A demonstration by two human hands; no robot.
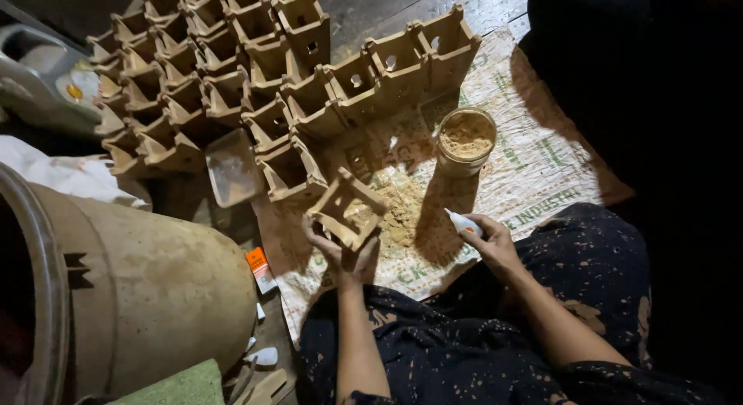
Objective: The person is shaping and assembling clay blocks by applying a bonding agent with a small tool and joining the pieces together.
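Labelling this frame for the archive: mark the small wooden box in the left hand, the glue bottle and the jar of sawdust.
small wooden box (pixel 346 209), head view, on its upper rim.
glue bottle (pixel 463 223), head view, on its white body.
jar of sawdust (pixel 465 136), head view, on the powder inside.

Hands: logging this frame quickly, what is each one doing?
Left hand: closed on a small wooden box.
Right hand: closed on a small white bottle.
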